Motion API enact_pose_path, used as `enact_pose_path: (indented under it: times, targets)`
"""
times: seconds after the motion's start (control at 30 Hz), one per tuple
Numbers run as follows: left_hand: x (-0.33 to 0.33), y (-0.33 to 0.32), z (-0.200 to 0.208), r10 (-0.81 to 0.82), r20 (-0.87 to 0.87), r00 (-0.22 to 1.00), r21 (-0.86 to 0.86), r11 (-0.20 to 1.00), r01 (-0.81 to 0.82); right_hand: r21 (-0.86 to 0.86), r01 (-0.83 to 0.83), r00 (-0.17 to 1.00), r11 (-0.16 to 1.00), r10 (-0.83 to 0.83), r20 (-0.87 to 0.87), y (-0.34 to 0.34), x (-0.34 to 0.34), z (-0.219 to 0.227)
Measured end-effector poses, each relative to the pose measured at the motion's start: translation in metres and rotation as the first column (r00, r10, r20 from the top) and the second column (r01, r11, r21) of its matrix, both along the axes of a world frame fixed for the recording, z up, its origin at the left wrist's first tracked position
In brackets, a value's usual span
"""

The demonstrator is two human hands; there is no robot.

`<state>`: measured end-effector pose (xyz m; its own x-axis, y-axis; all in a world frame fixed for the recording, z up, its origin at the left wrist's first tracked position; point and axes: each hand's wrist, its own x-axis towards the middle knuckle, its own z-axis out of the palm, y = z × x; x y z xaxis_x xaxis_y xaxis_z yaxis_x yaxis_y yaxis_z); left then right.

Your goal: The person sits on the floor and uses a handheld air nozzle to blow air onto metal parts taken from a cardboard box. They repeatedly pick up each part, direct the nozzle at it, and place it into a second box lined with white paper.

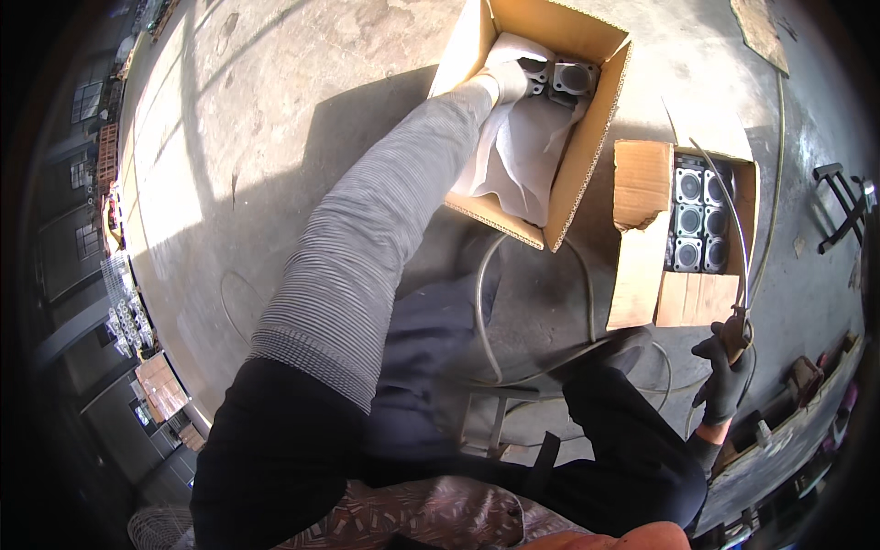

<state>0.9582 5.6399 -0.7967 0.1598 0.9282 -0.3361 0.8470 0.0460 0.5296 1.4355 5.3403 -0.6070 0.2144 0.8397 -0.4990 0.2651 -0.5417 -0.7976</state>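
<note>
My left hand [510, 82], in a pale glove, reaches into an open cardboard box [600, 119] ahead of me. It is at a crumpled white wrapping sheet [527, 151], beside grey metal castings [575, 79] with round bores. Its fingers are too hidden to tell whether they grip anything. At the right, my right hand [721, 383], in a dark glove, is wrapped round the handle of an air blow gun [736, 332]. The gun's long, thin, curved nozzle points away from me, across a second box.
The second open carton [639, 266] holds rows of similar castings [689, 220]. A hose [481, 312] loops over the concrete floor [257, 73] near my legs. A dark metal frame [841, 206] stands far right; a workbench edge [788, 440] lies lower right. Cartons [161, 385] are stacked left.
</note>
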Motion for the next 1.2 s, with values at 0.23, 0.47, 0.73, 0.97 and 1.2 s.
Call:
enact_pose_path:
  times: [0.23, 0.47, 0.73, 0.97, 1.2]
  targets:
    - [0.002, -0.011, -0.006, 0.034, 0.004, 0.999, -0.043, 0.998, -0.034, -0.031, 0.010, 1.000, 0.999, -0.009, 0.010, 0.000, 0.006, -0.003]
    - [-0.002, -0.004, -0.032, 0.062, 0.023, 0.998, -0.089, 0.994, -0.060, -0.013, 0.056, 0.998, 0.998, -0.056, -0.005, -0.007, 0.012, -0.007]
    - [-0.017, -0.010, -0.066, 0.168, 0.011, 0.986, -0.146, 0.975, -0.165, -0.033, 0.015, 1.000, 0.999, -0.015, -0.009, -0.007, 0.020, -0.010]
    - [-0.037, -0.005, -0.142, 0.300, 0.022, 0.954, -0.242, 0.927, -0.286, -0.022, 0.052, 0.999, 0.998, -0.052, 0.014, -0.005, 0.016, -0.011]
    - [-0.033, -0.003, -0.136, 0.330, 0.177, 0.927, -0.345, 0.903, -0.256, -0.069, 0.046, 0.999, 0.997, -0.045, 0.013, -0.002, 0.023, -0.021]
